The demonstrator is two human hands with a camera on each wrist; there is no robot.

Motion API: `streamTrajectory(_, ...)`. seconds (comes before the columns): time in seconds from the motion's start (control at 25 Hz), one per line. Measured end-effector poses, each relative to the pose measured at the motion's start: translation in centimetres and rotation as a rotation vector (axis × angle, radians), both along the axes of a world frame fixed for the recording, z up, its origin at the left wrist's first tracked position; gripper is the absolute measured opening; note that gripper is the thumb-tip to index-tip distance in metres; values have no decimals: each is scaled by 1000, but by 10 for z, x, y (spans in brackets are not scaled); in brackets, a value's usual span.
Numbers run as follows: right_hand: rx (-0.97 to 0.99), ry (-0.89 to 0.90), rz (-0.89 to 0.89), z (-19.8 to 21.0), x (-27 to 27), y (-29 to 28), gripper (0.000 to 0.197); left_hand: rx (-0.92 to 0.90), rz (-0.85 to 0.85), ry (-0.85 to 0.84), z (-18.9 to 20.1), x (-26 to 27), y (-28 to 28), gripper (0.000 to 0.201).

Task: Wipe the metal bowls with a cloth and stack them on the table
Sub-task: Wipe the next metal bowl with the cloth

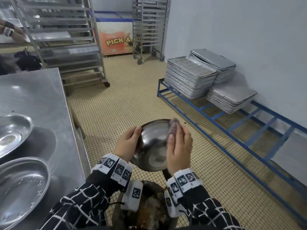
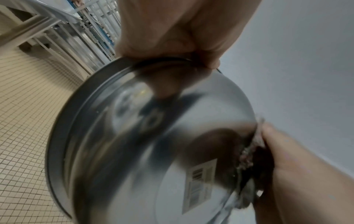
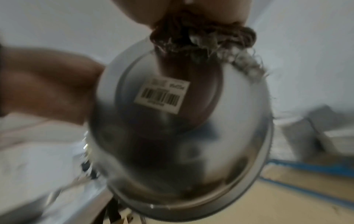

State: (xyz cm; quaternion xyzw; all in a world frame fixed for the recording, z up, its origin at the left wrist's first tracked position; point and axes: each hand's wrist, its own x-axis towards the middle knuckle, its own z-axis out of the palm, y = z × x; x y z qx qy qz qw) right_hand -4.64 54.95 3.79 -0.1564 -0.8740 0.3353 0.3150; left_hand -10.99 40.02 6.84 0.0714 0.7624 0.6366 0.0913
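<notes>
A metal bowl is held in the air over the floor, its underside turned toward me. A barcode sticker is stuck on its base. My left hand grips the bowl's rim on the left, thumb on the edge. My right hand holds a bunched brownish cloth against the bowl's upper right side. From the left wrist the bowl fills the frame, the cloth squeezed between it and my right hand. Two more metal bowls sit apart on the steel table.
Stacks of baking trays rest on a low blue frame along the right wall. Wheeled tray racks and a chest freezer stand at the back. A dark container sits below my wrists. Another person's arm shows at upper left.
</notes>
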Motion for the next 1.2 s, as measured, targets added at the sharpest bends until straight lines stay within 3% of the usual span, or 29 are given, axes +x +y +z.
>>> streamTrajectory(0.08,-450,-104,-46,-3,-3,18,43,21,8,-19,-2,-2,-4,35)
streamTrajectory(0.16,-650,-202,-18,-1,0,26,31,29,12,-24,0,-2,-6,36)
streamTrajectory(0.24,-498,-160,47,4,1,20,34,19,6,-16,6,0,-4,33)
streamTrajectory(0.36,-71,-31,184,14,-2,-8,50,67,9,-35,16,9,6,25)
streamTrajectory(0.44,202,-16,158,15,-6,-22,51,99,-3,-31,16,11,10,25)
streamTrajectory(0.48,217,-21,125,15,-9,-23,51,109,-3,-37,16,11,11,25)
streamTrajectory(0.52,144,-31,115,19,-10,-21,51,117,4,-45,16,11,10,26)
streamTrajectory(0.64,-324,-151,110,21,-10,0,51,124,22,-76,8,5,0,42)
streamTrajectory(0.72,-844,-214,44,20,-8,20,49,110,53,-40,4,4,-6,57)
streamTrajectory(0.8,-1395,-182,42,23,0,33,55,130,71,26,2,7,-9,58)
streamTrajectory(0.84,-1535,-190,89,26,5,37,61,138,74,76,1,8,-11,55)
streamTrajectory(0.92,-1614,-240,178,37,12,39,55,143,74,148,1,18,-12,35)
streamTrajectory(1.04,-1501,-314,218,48,15,42,33,83,52,235,-4,31,-10,11)
streamTrajectory(1.12,-1399,-384,199,47,19,44,35,30,105,206,-12,42,-12,33)
streamTrajectory(1.2,-1309,-449,274,47,25,40,34,181,207,51,-17,55,-16,65)
